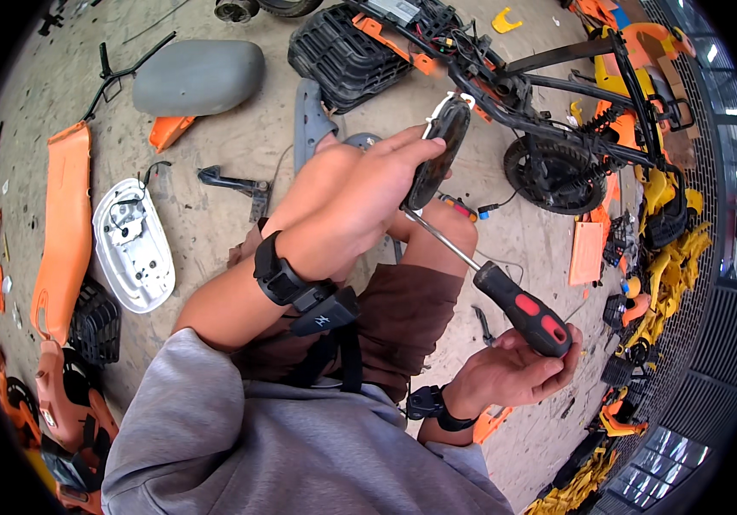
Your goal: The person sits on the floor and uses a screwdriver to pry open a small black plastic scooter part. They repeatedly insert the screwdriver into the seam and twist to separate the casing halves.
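My left hand (pixel 381 184) grips a dark, glossy oval part (pixel 439 159) with a pale edge, held up above my knees. Fingers are wrapped over its top and side; its exact kind is not clear. In my right hand (pixel 514 371) the butt of a screwdriver (pixel 518 307) rests against the curled fingers. Its handle is black with red patches, and the metal shaft slants up to the left. The shaft's tip meets the lower end of the oval part, where the exact contact is too small to make out.
A stripped scooter frame (pixel 548 129) with a wheel lies ahead on the right, near a black crate (pixel 347 56). Left on the floor are a grey seat (pixel 199 77), a white shell (pixel 135 249) and a long orange panel (pixel 63 232). Yellow parts (pixel 673 257) line the right wall.
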